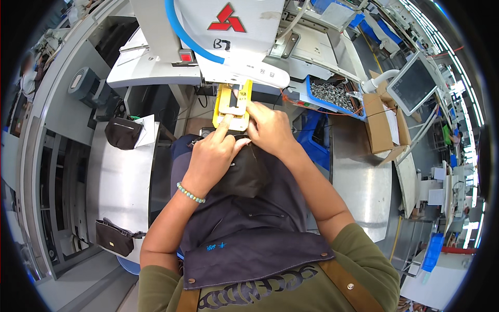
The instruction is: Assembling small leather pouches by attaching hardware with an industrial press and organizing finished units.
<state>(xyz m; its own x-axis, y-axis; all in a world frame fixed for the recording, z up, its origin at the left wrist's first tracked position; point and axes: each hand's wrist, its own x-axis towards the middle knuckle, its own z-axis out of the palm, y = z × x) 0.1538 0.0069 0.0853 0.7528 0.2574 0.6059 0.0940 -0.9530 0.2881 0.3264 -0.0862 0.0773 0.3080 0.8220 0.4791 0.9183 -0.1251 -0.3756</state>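
A black fabric pouch (241,177) hangs over my lap, its upper edge at the yellow clamp plate (248,96) of a white industrial sewing machine (239,57). My left hand (212,153) is closed at the pouch's top left, its index finger stretched onto the front of the plate and its thumb against the fabric. On the other side my right hand (273,129) has curled fingers at the plate's right edge, with its thumb by the pouch's upper rim. The fabric between the fingers is mostly hidden.
On the left metal table (122,182) lie a black pouch (123,133) on white paper and a dark bag (115,238). To the right are a blue tray of metal rings (335,96), an open cardboard box (382,125) and a screen (414,83) on an arm.
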